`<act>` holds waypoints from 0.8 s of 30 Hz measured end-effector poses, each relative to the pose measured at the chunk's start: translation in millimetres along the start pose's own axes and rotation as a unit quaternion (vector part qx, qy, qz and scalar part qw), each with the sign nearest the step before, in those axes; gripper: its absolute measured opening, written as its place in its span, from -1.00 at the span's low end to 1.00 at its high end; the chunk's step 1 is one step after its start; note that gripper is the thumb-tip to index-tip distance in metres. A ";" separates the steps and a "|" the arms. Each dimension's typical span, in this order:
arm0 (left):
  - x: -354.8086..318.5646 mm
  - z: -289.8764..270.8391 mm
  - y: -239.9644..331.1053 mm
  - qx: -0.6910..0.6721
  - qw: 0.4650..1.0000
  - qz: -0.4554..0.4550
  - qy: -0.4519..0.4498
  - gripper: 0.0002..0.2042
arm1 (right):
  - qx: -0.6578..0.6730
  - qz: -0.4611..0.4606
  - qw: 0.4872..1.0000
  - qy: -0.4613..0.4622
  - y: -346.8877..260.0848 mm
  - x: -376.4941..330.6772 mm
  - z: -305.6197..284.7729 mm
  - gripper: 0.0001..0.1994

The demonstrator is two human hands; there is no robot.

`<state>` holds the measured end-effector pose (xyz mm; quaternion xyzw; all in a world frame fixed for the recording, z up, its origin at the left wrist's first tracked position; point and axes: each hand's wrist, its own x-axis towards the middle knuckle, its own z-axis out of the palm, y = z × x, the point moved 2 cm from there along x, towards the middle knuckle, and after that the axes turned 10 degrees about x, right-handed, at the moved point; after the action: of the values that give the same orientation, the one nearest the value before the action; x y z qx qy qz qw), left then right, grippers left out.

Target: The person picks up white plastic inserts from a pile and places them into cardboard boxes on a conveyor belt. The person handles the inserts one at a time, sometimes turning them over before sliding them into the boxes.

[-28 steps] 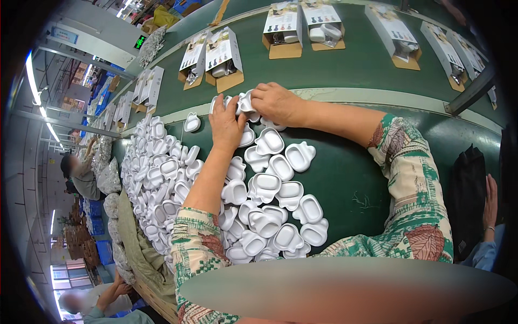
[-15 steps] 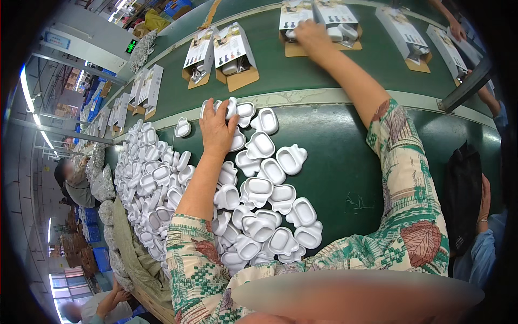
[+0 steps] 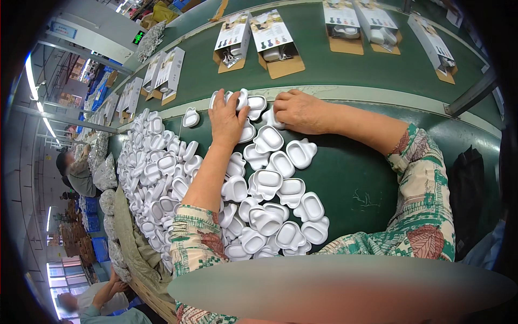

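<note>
We are working at a green worktop (image 3: pixel 350 167); past its pale rail (image 3: pixel 372 94), printed boxes (image 3: pixel 272 33) are lying open. Our left hand (image 3: pixel 225 121) is covering white dishes (image 3: pixel 243 99) near the rail; apart from it, our right hand (image 3: pixel 303 112) is touching another dish (image 3: pixel 268 116). Whether either is gripping, we cannot tell. We are apparently picking out dishes; lifting is calling for a firm pinch.

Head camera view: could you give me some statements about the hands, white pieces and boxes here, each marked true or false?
1. The left hand touches white pieces. True.
2. Open-ended boxes lie on the green surface beyond the hands. True.
3. The right hand is inside a box. False: it is at the white pieces.
4. The white pieces stand in neat stacks. False: they lie loosely heaped and scattered.
5. The sleeves are plain black. False: they are patterned.
</note>
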<state>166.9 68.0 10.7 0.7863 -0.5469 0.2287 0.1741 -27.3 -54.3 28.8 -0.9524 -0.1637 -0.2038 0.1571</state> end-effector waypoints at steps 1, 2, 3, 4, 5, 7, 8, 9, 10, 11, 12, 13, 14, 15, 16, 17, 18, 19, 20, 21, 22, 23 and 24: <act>0.0 0.9 0.8 0.001 1.000 0.000 0.000 -0.55 | -0.024 -0.001 1.000 0.017 5.4 -5.0 -1.6 -0.88; 0.0 1.8 1.6 0.002 1.000 0.000 -0.001 -0.55 | -0.047 -0.003 0.998 0.035 11.1 -9.7 -4.1 -0.88; -0.9 0.8 0.1 0.003 1.000 0.000 -0.002 -0.55 | -0.068 0.010 0.996 0.053 14.1 -11.7 -12.5 -0.90; -0.8 0.9 -1.5 0.002 1.000 -0.001 -0.003 -0.55 | -0.088 0.036 0.993 0.077 20.5 -13.8 -20.3 -0.90; -1.0 0.7 -3.1 0.002 1.000 -0.003 -0.005 -0.56 | -0.107 0.061 0.987 0.101 27.1 -15.3 -28.1 -0.90; -1.6 1.1 -2.7 0.002 1.000 -0.006 -0.012 -0.55 | -0.171 0.098 0.972 0.132 49.0 -20.6 -37.8 -0.91; -0.7 1.7 1.0 0.013 1.000 0.006 -0.001 -0.57 | -0.202 0.124 0.961 0.140 67.3 -26.5 -41.4 -0.91; -1.1 0.0 -0.3 0.031 0.999 0.015 0.008 -0.58 | -0.224 0.120 0.952 0.171 81.5 -29.7 -46.3 -0.87; -1.4 0.2 -0.2 0.031 0.999 0.015 0.009 -0.58 | -0.247 0.143 0.936 0.208 91.4 -31.6 -53.8 -0.87; -0.7 1.3 0.1 0.030 0.999 0.016 0.008 -0.58 | -0.269 0.166 0.917 0.245 101.1 -34.0 -61.4 -0.87; -0.4 1.7 -1.6 0.013 1.000 0.009 -0.002 -0.56 | -0.280 0.209 0.902 0.254 108.7 -34.4 -69.7 -0.87; -0.3 2.2 -3.2 -0.003 1.000 0.001 -0.011 -0.55 | -0.278 0.208 0.903 0.254 109.3 -36.6 -68.7 -0.87; -0.7 3.0 -3.3 -0.003 1.000 -0.001 -0.012 -0.55 | -0.254 0.209 0.903 0.276 109.5 -39.0 -67.7 -0.85; -0.3 4.1 -1.4 0.000 1.000 0.001 -0.013 -0.55 | -0.229 0.208 0.903 0.298 109.1 -38.6 -66.5 -0.84; -0.5 4.1 -2.1 0.004 1.000 0.001 -0.012 -0.55 | -0.204 0.174 0.918 0.291 96.1 -28.2 -57.7 -0.88; -1.0 4.1 -3.7 0.006 1.000 0.001 -0.006 -0.55 | -0.178 0.107 0.936 0.284 81.2 -15.8 -45.0 -0.88; -0.2 5.7 -1.6 0.004 1.000 0.002 -0.006 -0.55 | -0.155 0.044 0.948 0.274 66.3 -7.7 -32.4 -0.88; -0.9 4.9 -3.7 0.006 1.000 0.000 -0.008 -0.55 | -0.116 0.014 0.967 0.227 53.0 8.4 -17.5 -0.87; -1.8 4.1 -6.7 0.008 1.000 -0.002 -0.010 -0.55 | -0.113 -0.013 0.975 0.189 35.3 22.4 -3.2 -0.88; -1.7 4.1 -6.4 0.009 1.000 0.000 -0.011 -0.55 | -0.090 -0.038 0.981 0.168 23.8 29.8 7.8 -0.88; -1.4 5.1 -3.5 0.005 1.000 0.001 -0.007 -0.55 | -0.106 -0.040 0.986 0.125 21.3 31.1 17.0 -0.88; -0.6 6.1 -0.9 0.001 1.000 0.002 -0.004 -0.55 | -0.121 -0.043 0.988 0.082 21.9 30.1 22.7 -0.88; -0.3 6.1 -0.1 0.001 1.000 0.004 -0.005 -0.55 | -0.121 -0.042 0.988 0.083 24.9 28.4 20.5 -0.88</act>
<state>168.0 65.1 5.5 0.7855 -0.5504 0.2263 0.1698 13.5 -62.1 17.6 -0.9365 -0.1637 -0.3069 0.0450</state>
